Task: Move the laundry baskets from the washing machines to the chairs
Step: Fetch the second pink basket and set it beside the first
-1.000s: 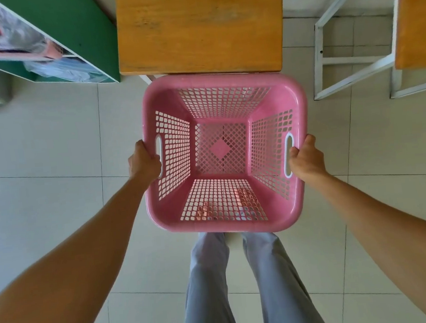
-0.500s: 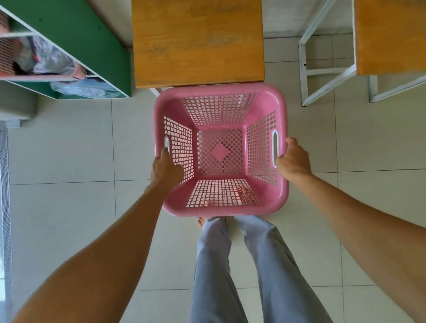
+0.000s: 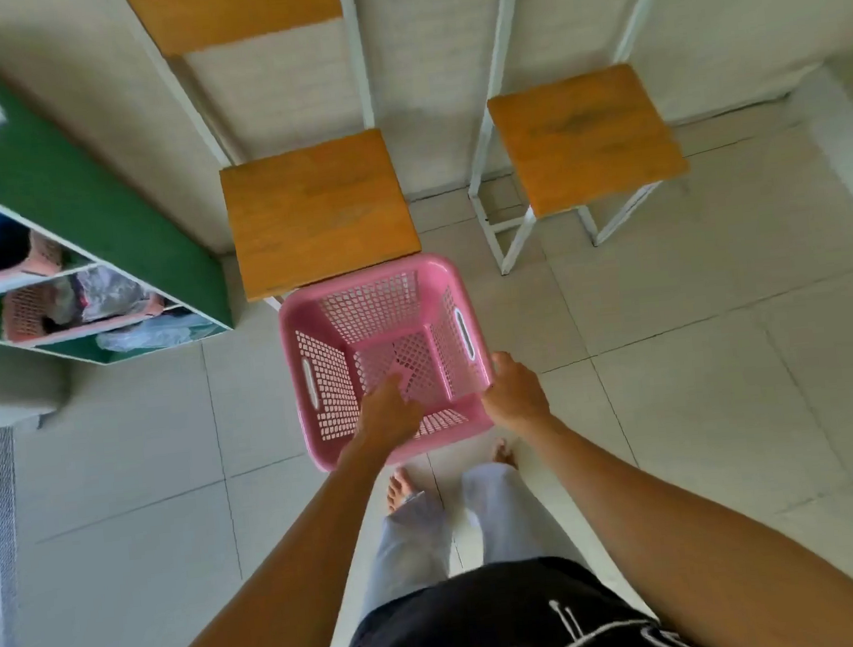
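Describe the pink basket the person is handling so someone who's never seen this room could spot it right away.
Find the two wooden chairs against the wall; the basket is just in front of the left chair, above the tiled floor. It is an empty pink lattice basket between the left hand and right hand, unlike the filled baskets in the green shelf.

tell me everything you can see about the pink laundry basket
The pink laundry basket looks like plastic, squarish with rounded corners, lattice walls and floor, a solid rim and a slot handle on two opposite sides. It is empty and sits in front of the nearer wooden chair, its far rim overlapping the seat's front edge. Whether it rests on the floor is unclear. The left hand reaches over its near edge; the right hand is at its near right corner.
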